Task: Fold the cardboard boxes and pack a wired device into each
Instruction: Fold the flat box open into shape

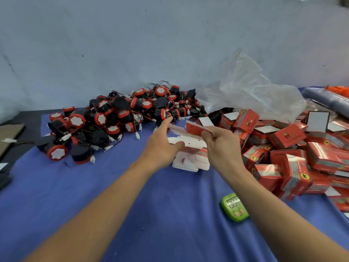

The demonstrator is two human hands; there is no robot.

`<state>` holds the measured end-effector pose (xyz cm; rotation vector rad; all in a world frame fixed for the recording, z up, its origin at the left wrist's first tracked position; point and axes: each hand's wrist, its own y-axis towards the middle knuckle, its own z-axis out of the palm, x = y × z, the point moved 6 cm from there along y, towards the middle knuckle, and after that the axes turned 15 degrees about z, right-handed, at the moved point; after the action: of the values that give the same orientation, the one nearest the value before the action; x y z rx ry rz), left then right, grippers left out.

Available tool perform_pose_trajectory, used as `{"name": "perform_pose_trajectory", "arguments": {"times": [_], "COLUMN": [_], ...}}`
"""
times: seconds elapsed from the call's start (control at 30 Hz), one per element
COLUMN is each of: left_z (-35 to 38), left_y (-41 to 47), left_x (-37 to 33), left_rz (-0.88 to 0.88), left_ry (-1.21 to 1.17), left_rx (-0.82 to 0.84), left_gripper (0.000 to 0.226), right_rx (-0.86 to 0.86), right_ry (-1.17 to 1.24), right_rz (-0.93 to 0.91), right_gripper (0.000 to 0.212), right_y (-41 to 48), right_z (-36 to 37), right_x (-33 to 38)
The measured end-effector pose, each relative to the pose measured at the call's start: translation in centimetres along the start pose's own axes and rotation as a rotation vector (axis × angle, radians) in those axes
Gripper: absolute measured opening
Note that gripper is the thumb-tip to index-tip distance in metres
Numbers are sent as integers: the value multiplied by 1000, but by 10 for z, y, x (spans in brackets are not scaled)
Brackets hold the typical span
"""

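A flat red-and-white cardboard box blank is held up above the blue cloth. My right hand pinches its right end. My left hand touches the blank's white flaps with thumb and outstretched fingers. Beneath the hands lies a small stack of flat white blanks. A heap of black-and-red round wired devices with white plugs fills the back left. Several folded red boxes are piled at the right.
A blue cloth covers the table. A green digital timer lies near my right forearm. A crumpled clear plastic bag sits behind the boxes. Brown cardboard lies at the left edge. A wall stands right behind.
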<state>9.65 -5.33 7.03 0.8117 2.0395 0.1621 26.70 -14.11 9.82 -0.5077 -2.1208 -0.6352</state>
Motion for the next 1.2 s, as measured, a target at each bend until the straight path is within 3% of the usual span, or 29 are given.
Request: {"name": "perform_pose_trajectory", "arguments": {"times": [0.07,0.13,0.2,0.3,0.37,0.43,0.53,0.6,0.7,0.77,0.83,0.9,0.93,1.0,1.07,1.13,1.2], "left_z": [-10,-12,-21,-48,-61,-69,-73,-76,-77,-83,-96,-105,-104,-88,-65,-60,-66], "left_y": [-9,-21,-33,-49,-62,-74,-92,-100,-111,-113,-114,-111,-108,-101,-95,-93,-95], "left_x": [13,22,29,44,61,76,94,111,133,142,138,113,98,73,57,50,53], "left_rz": [-166,-387,-422,-355,-340,-331,-318,-354,-409,-391,-295,-130,-43,30,-2,-54,-92], "left_ry": [-305,-896,-1174,-859,-713,-739,-853,-929,-920,-772,-428,-40,13,-193,-547,-564,-459], "left_rx": [-81,-151,-147,-180,-247,-266,-236,-268,-324,-445,-583,-596,-568,-451,-321,-337,-420], "left_gripper": [63,41,56,32,19,19,27,28,26,30,37,39,36,32,31,23,24], "right_rx": [-49,-9,102,275,372,356,272,310,394,469,455,278,165,58,90,200,271], "right_ry": [122,185,189,109,34,139,404,567,563,493,433,355,333,327,301,267,306], "right_rz": [-33,-83,-191,-256,-162,35,181,252,335,325,303,204,138,11,-100,-148,-65], "right_gripper": [28,25,33,50,69,83,74,78,63,40,29,28,30,35,41,51,55], "right_y": [-12,-34,-67,-105,-113,-110,-98,-87,-85,-96,-104,-104,-104,-109,-114,-118,-115], "right_z": [1,13,37,78,96,98,100,112,137,153,159,149,140,129,131,138,140], "right_x": [5,8,11,4,-5,-9,0,8,17,21,17,12,13,17,21,23,19]}}
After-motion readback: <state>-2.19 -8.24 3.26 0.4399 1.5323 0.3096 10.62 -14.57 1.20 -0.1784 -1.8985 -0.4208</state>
